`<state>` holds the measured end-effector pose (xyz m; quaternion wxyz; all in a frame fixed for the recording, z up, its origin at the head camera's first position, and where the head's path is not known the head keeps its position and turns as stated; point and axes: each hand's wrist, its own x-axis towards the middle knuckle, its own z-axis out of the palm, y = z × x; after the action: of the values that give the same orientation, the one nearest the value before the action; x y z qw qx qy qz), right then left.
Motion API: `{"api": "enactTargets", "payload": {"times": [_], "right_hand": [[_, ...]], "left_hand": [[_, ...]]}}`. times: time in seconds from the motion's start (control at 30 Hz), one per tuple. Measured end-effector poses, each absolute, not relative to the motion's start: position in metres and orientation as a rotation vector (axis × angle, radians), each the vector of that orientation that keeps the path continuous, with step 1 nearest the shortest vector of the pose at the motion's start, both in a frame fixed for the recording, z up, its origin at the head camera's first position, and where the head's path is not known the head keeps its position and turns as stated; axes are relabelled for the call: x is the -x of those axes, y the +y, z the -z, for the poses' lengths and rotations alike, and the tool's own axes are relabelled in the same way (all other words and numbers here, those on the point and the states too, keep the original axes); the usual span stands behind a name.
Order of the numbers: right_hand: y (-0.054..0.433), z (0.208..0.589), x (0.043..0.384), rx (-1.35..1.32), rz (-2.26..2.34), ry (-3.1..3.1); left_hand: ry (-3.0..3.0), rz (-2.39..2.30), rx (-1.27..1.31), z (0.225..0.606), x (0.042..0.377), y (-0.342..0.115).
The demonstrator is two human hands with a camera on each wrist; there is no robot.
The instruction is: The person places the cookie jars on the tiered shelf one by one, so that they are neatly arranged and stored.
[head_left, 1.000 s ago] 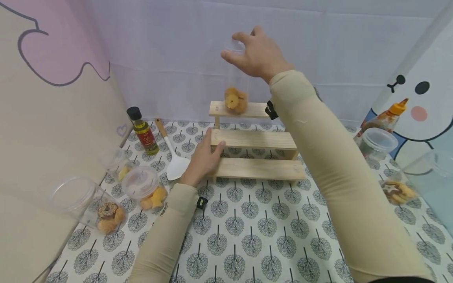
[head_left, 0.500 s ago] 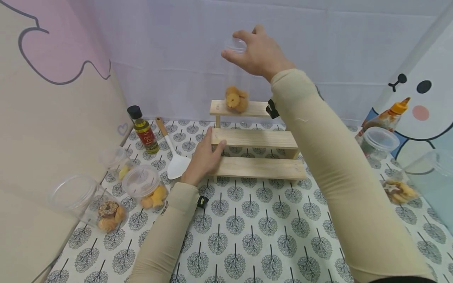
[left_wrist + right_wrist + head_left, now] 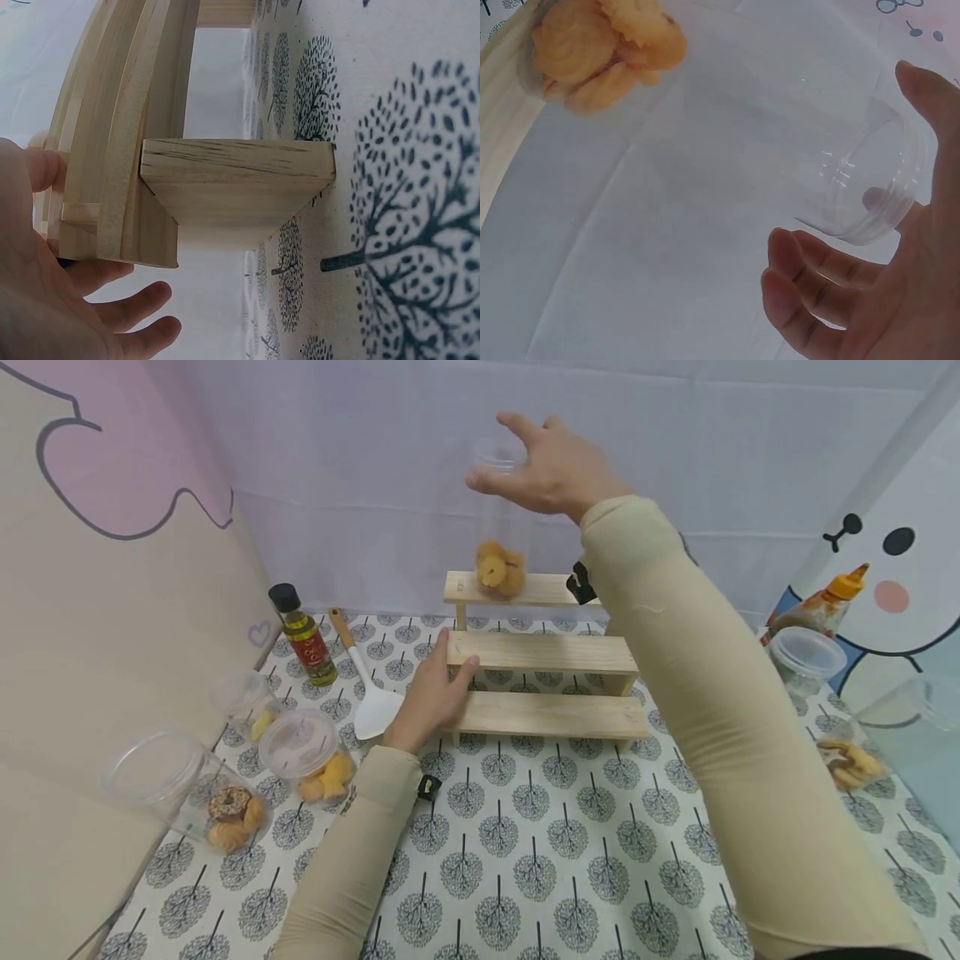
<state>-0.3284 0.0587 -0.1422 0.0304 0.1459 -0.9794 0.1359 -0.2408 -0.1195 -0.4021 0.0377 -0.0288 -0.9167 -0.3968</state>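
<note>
My left hand holds the left end of the middle board of a three-tier wooden shelf. In the left wrist view its thumb lies over the board and a finger comes round the other side, with other fingers stretched free below. A tall clear plastic jar stands on the left part of the top board, golden cookies at its bottom. Around the jar's upper end, my right hand has its thumb and fingers spread apart. In the right wrist view the fingers stand off the jar's rim.
Left of the shelf are an oil bottle, a white spatula and several clear snack jars, one with a doughnut. On the right stand a sauce bottle, a clear tub and a cookie jar.
My right hand's fingers have spread away from the jar's top, and the hand has shifted slightly right. The jar stays on the top board. The left hand keeps its place on the shelf.
</note>
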Motion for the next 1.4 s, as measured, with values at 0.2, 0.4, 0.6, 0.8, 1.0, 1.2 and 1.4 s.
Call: {"api": "enactTargets", "payload": {"times": [0.2, 0.4, 0.6, 0.8, 1.0, 1.2, 1.4], "right_hand": [[0.071, 0.136, 0.318, -0.458, -0.431, -3.054], [0.095, 0.138, 0.301, -0.511, -0.466, -3.023], [0.133, 0.150, 0.275, -0.550, -0.446, -2.958], [0.182, 0.165, 0.250, -0.482, -0.438, -2.940], [0.242, 0.179, 0.228, -0.330, -0.421, -2.955], [0.303, 0.201, 0.205, -0.102, -0.391, -2.922], [0.363, 0.233, 0.188, 0.106, -0.412, -2.800]], "left_hand": [[-2.815, 1.213, 0.097, 0.399, 0.241, -0.121], [-2.820, 1.223, 0.093, 0.398, 0.242, -0.122], [-2.826, 1.204, 0.091, 0.399, 0.243, -0.126], [-2.821, 1.208, 0.088, 0.402, 0.246, -0.129], [-2.819, 1.229, 0.084, 0.404, 0.247, -0.131], [-2.809, 1.239, 0.075, 0.401, 0.246, -0.133], [-2.819, 1.233, 0.062, 0.401, 0.247, -0.135]]}}
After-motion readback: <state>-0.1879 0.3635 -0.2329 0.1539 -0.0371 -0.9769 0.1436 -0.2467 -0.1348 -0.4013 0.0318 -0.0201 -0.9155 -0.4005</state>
